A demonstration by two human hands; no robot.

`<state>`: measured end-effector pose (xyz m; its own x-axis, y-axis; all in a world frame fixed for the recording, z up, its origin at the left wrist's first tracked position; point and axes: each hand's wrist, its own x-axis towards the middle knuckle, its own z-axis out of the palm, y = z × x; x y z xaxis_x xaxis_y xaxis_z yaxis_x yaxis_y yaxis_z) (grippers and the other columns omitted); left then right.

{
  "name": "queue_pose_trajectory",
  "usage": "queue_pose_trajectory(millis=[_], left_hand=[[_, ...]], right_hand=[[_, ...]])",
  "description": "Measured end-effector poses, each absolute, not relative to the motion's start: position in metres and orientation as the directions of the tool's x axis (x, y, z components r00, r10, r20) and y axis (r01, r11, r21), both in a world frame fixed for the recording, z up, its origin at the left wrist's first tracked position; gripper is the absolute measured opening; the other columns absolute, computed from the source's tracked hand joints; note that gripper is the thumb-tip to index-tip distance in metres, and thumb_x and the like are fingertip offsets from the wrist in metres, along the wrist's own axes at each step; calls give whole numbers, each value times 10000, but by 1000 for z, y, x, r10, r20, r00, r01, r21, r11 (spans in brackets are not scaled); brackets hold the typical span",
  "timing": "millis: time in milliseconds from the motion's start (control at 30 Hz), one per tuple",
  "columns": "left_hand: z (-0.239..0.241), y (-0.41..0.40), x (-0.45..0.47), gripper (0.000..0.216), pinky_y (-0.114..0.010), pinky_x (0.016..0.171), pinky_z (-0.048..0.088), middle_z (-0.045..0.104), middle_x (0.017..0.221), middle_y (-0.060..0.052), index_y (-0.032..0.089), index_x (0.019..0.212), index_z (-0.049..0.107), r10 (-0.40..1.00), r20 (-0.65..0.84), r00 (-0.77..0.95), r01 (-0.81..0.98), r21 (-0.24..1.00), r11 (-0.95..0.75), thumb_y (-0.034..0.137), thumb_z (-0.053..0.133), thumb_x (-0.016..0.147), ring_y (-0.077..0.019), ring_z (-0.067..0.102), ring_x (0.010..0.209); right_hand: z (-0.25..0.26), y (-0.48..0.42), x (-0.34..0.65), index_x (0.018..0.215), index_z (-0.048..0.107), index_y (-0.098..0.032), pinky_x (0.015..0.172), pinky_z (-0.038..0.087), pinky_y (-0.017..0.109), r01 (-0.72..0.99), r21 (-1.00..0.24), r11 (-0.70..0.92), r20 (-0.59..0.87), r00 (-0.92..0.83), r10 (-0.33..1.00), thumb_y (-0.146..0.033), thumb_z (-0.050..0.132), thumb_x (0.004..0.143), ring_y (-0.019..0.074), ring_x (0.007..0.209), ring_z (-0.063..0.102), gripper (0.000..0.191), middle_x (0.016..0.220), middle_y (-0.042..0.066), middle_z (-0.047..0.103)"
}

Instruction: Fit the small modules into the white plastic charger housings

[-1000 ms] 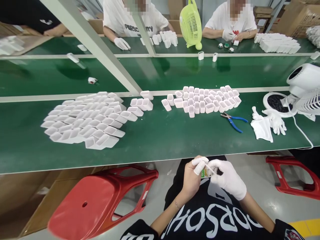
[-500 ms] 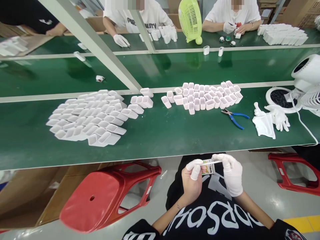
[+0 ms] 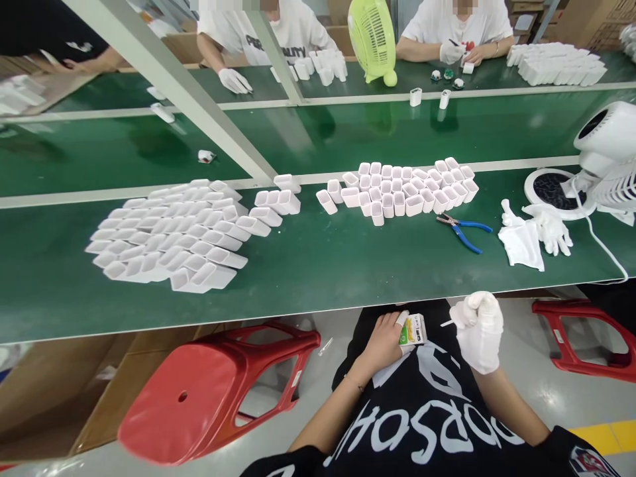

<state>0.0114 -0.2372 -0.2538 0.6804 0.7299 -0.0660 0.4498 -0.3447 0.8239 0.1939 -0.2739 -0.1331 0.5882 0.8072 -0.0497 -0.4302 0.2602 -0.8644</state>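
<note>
My left hand (image 3: 383,343), with white covers on some fingertips, is closed around one end of a small printed box (image 3: 413,330). The box is white, green and yellow and lies over my lap. To its right, my right hand (image 3: 479,331) wears a white glove and is raised just off the table's edge. Its curled fingers pinch a thin white stick (image 3: 448,323), whose tip pokes out to the left. The rest of that stick is hidden inside the glove.
On the green table (image 3: 298,265) stand a large left cluster of white plastic casings (image 3: 169,232) and a right cluster of casings (image 3: 397,189). Blue-handled pliers (image 3: 464,232), white gloves (image 3: 550,228) and a white fan (image 3: 603,159) lie rightward. A red stool (image 3: 183,397) stands left; co-workers sit opposite.
My left hand has let go of the white stick and moved down onto the small box. My right hand has drawn the stick away to the right.
</note>
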Motion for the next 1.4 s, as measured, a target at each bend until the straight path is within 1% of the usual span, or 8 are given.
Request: queue_pose_trajectory(millis=[133, 233, 400, 567, 867, 1200, 1300, 1400], left_hand=[[-246, -242, 10, 647, -504, 988, 423, 523, 1214, -169, 160, 1298, 417, 686, 45, 726, 331, 852, -406, 350, 702, 749, -320, 521, 1123], [-230, -248, 8, 737, -435, 949, 467, 481, 1220, -150, 189, 1328, 339, 689, 142, 711, 227, 881, -416, 410, 719, 737, -285, 529, 1101], [-208, -249, 13, 704, -437, 913, 474, 477, 1170, -121, 226, 1323, 339, 684, 290, 670, 82, 886, -456, 385, 700, 740, -273, 536, 1050], [-198, -247, 18, 650, -444, 886, 478, 489, 1135, -121, 222, 1314, 370, 669, 391, 632, -21, 872, -489, 340, 684, 758, -269, 534, 1022], [-202, -254, 17, 688, -438, 910, 474, 487, 1147, -120, 229, 1321, 377, 683, 387, 619, -52, 889, -456, 422, 713, 752, -275, 531, 1045], [-199, -267, 17, 698, -402, 897, 495, 491, 1109, -106, 223, 1280, 424, 756, 254, 603, -57, 959, -277, 507, 723, 718, -265, 552, 996], [-195, -269, 20, 728, -402, 904, 501, 497, 1137, -109, 240, 1315, 398, 775, 286, 563, -100, 955, -280, 509, 721, 720, -267, 559, 1011], [-181, -266, 18, 770, -426, 933, 496, 503, 1174, -125, 231, 1337, 385, 792, 303, 531, -126, 952, -279, 557, 704, 717, -297, 555, 1068]], right_hand=[[-127, -272, 187, 676, 522, -222, 418, 254, 190, -456, -855, 246, -49, 543, 838, -432, 570, 899, 70, 430, 171, 310, 507, -95, 223], [-109, -276, 185, 678, 521, -227, 412, 239, 195, -461, -844, 276, 45, 452, 891, -429, 545, 917, 72, 432, 148, 314, 514, -92, 212], [-85, -281, 180, 668, 499, -228, 404, 240, 210, -421, -833, 358, 228, 329, 916, -418, 480, 950, 76, 420, 154, 340, 516, -84, 205], [-77, -278, 178, 641, 469, -217, 399, 231, 204, -422, -824, 378, 272, 290, 917, -318, 459, 961, 71, 413, 165, 335, 519, -81, 198], [-85, -287, 179, 726, 606, -208, 416, 302, 243, -348, -894, 284, 211, 234, 949, -375, 516, 935, 91, 421, 290, 282, 511, -55, 364], [-90, -289, 175, 707, 592, -198, 456, 324, 258, -207, -954, 219, 183, 180, 966, -419, 465, 954, 109, 463, 385, 355, 540, -27, 452], [-87, -286, 171, 711, 583, -203, 429, 335, 239, -74, -970, 232, 219, 147, 965, -375, 460, 960, 106, 443, 417, 326, 537, -25, 490], [-74, -277, 169, 781, 596, -221, 444, 408, 245, 40, -935, 351, 352, 23, 936, -332, 412, 977, 120, 444, 489, 291, 542, -21, 543]])
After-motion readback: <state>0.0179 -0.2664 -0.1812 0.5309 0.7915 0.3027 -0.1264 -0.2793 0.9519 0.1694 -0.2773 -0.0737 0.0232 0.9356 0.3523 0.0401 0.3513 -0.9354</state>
